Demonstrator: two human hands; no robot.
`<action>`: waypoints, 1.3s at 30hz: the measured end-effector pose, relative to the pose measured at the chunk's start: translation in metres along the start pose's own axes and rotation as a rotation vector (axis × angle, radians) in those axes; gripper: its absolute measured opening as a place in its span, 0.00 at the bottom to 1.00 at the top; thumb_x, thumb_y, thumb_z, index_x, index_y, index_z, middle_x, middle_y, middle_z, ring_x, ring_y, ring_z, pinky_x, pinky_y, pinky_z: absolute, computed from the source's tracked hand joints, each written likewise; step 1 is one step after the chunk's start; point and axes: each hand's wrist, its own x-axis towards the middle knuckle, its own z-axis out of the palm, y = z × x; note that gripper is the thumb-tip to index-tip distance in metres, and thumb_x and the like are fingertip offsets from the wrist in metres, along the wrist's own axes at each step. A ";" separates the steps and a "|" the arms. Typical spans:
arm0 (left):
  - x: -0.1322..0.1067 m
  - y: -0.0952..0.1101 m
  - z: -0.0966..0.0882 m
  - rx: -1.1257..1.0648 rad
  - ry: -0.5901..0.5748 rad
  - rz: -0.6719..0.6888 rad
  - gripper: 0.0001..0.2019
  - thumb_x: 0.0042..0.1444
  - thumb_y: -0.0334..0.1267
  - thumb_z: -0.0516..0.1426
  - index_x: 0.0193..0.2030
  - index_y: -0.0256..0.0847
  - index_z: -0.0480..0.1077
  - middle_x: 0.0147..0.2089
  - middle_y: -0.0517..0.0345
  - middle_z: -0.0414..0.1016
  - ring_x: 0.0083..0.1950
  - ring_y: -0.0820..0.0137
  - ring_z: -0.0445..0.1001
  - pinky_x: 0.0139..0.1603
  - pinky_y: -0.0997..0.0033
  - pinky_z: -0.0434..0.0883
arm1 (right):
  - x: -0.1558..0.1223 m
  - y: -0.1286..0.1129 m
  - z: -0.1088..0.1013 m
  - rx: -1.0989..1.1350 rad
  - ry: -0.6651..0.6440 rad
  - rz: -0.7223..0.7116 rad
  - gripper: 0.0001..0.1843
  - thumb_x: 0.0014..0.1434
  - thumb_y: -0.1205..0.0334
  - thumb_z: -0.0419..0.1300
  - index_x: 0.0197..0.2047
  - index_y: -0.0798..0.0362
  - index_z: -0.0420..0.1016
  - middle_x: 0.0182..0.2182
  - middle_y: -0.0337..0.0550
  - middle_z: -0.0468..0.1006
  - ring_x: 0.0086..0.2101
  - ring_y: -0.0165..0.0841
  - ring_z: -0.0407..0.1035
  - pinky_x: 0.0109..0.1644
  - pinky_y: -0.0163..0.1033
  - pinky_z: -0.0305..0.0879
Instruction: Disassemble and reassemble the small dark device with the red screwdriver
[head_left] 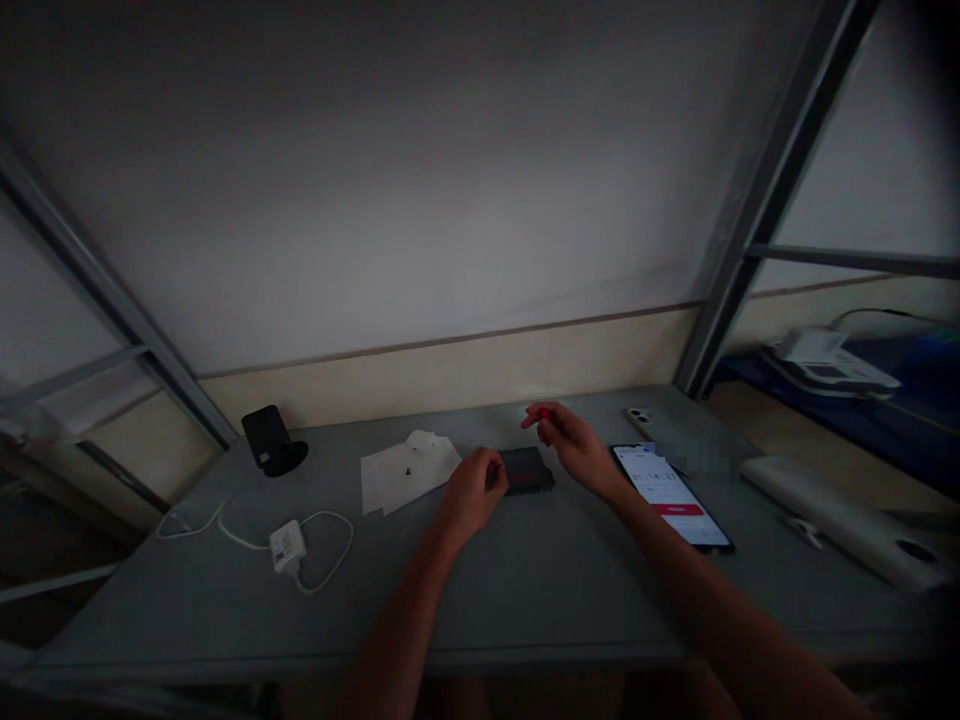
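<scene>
A small flat dark box with a red stripe (pixel 529 470) lies on the grey table (pixel 525 590) near the middle. My left hand (pixel 472 492) rests curled at its left edge, fingers closed and touching it. My right hand (pixel 568 440) hovers just above and behind the box, fingertips pinched on a small red object (pixel 544 414) that I cannot make out.
A lit phone (pixel 671 494) lies right of my right hand, another phone (pixel 642 418) behind it. White paper sheets (pixel 405 470), a black stand (pixel 271 440) and a white charger with cable (pixel 289 545) sit left. A long white device (pixel 840 520) lies far right.
</scene>
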 end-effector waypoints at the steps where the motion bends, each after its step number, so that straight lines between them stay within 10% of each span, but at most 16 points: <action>1: 0.000 0.000 -0.001 0.013 0.006 0.008 0.02 0.61 0.31 0.55 0.39 0.41 0.68 0.36 0.58 0.70 0.37 0.70 0.70 0.40 0.70 0.66 | -0.001 -0.001 -0.001 -0.024 -0.043 0.002 0.17 0.69 0.49 0.50 0.52 0.50 0.70 0.45 0.49 0.79 0.41 0.38 0.72 0.51 0.45 0.69; 9: 0.000 -0.008 -0.001 -0.004 0.068 -0.008 0.04 0.63 0.31 0.53 0.38 0.41 0.67 0.38 0.57 0.70 0.40 0.69 0.70 0.43 0.70 0.67 | -0.016 0.013 -0.004 -0.386 -0.469 0.003 0.44 0.39 0.59 0.77 0.60 0.49 0.71 0.58 0.52 0.68 0.56 0.49 0.66 0.64 0.53 0.61; 17: 0.003 -0.003 -0.006 -0.032 0.228 -0.002 0.06 0.67 0.35 0.52 0.41 0.41 0.69 0.40 0.55 0.73 0.41 0.69 0.71 0.44 0.70 0.69 | -0.007 0.002 -0.012 -0.347 -0.416 0.063 0.18 0.62 0.50 0.62 0.52 0.48 0.77 0.47 0.46 0.80 0.48 0.43 0.74 0.55 0.47 0.66; 21: 0.004 0.001 -0.010 -0.084 0.272 0.022 0.09 0.69 0.39 0.52 0.45 0.41 0.73 0.42 0.54 0.75 0.41 0.69 0.72 0.43 0.71 0.69 | -0.005 -0.001 -0.015 -0.334 -0.425 0.107 0.24 0.69 0.42 0.49 0.48 0.49 0.79 0.41 0.44 0.83 0.39 0.41 0.77 0.45 0.43 0.68; 27: 0.004 0.001 -0.010 -0.093 0.298 0.067 0.07 0.67 0.39 0.55 0.45 0.42 0.74 0.41 0.55 0.75 0.41 0.69 0.72 0.46 0.69 0.70 | -0.006 0.005 -0.007 -0.374 -0.327 0.149 0.30 0.70 0.39 0.42 0.41 0.49 0.78 0.36 0.46 0.83 0.39 0.43 0.77 0.45 0.43 0.68; 33: 0.004 0.001 -0.009 -0.075 0.309 0.059 0.05 0.66 0.40 0.56 0.41 0.42 0.71 0.39 0.55 0.73 0.40 0.69 0.71 0.47 0.68 0.70 | -0.004 0.017 -0.003 -0.338 -0.137 0.100 0.26 0.70 0.43 0.44 0.55 0.51 0.72 0.48 0.52 0.79 0.48 0.43 0.74 0.54 0.46 0.67; 39: 0.002 0.002 -0.009 -0.034 0.289 0.059 0.08 0.68 0.40 0.54 0.41 0.42 0.71 0.39 0.54 0.73 0.42 0.67 0.71 0.48 0.67 0.69 | -0.002 0.007 -0.009 -0.259 0.167 0.080 0.21 0.72 0.49 0.44 0.57 0.52 0.67 0.37 0.48 0.78 0.34 0.38 0.71 0.43 0.44 0.68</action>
